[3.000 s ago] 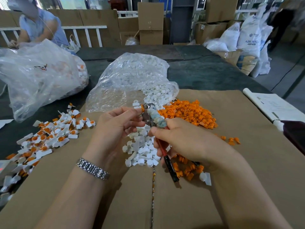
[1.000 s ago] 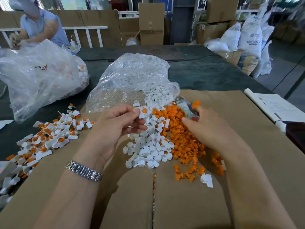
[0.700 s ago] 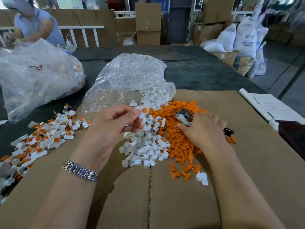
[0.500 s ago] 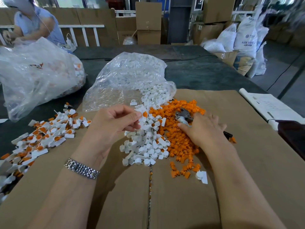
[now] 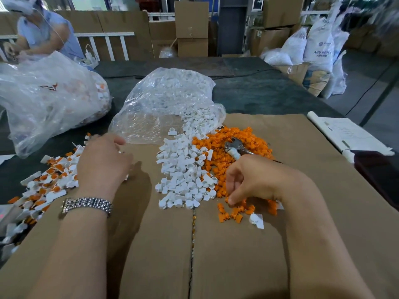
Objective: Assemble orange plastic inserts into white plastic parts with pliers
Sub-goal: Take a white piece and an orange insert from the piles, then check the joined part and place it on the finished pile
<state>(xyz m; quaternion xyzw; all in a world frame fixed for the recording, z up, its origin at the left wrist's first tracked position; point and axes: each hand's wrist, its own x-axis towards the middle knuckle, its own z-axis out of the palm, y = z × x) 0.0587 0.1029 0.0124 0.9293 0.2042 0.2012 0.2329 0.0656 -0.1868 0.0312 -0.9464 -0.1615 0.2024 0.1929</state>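
Note:
A heap of white plastic parts (image 5: 183, 169) lies mid-cardboard, with a heap of orange inserts (image 5: 248, 139) touching its right side. The pliers (image 5: 235, 147) lie loose on the orange heap, handles hidden behind my right hand (image 5: 254, 182). That hand is curled over the near edge of the orange heap, thumb and forefinger pinching an insert there. My left hand (image 5: 103, 162), blurred and seen from the back, hovers at the right edge of the pile of assembled white-and-orange parts (image 5: 49, 182). Whether it holds a part is hidden.
A clear bag of white parts (image 5: 164, 100) lies open behind the heaps. A bigger clear bag (image 5: 47, 98) stands at the far left, with a person (image 5: 45, 33) behind it. Papers (image 5: 345, 134) and a dark object (image 5: 380, 175) sit at the cardboard sheet's (image 5: 237, 255) right edge.
My right hand laid the pliers on the orange heap and came back to its near edge. My left hand carried the assembled part left to the finished pile.

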